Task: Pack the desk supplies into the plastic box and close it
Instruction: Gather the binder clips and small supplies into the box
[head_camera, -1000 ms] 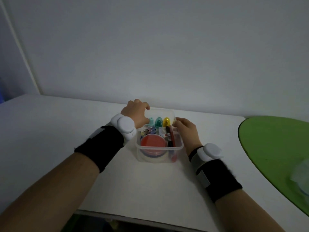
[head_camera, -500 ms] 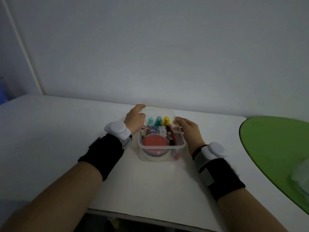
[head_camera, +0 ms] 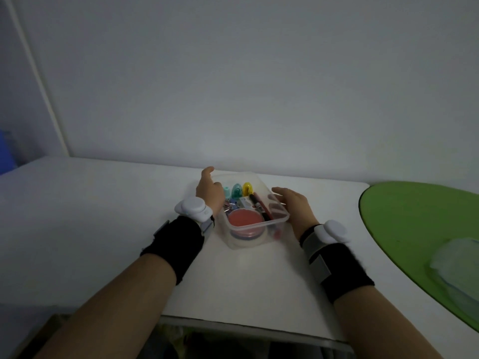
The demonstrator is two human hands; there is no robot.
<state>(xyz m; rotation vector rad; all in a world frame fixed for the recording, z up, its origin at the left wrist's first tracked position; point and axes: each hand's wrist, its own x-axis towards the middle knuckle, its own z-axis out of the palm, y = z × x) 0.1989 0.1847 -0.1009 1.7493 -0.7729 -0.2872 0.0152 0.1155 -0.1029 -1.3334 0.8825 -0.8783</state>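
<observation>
2 hands flanked the plastic box (head_camera: 255,224) at frame centre, my left hand (head_camera: 209,189) cupping its left wall, my right hand (head_camera: 294,203) spread flat against the right rim, its long axis running away toward the upper frame, neither hand nearer.

The clear, smooth plastic box (head_camera: 255,224) is showing its contents through faintly glossy walls. The white tabletop (head_camera: 103,203) is looking smooth and matt. Black cloth wristbands (head_camera: 173,247) with a fuzzy nap are wrapping both forearms, each carrying a smooth white plastic puck (head_camera: 193,208). The round green mat (head_camera: 414,224) is looking matt and even.
</observation>
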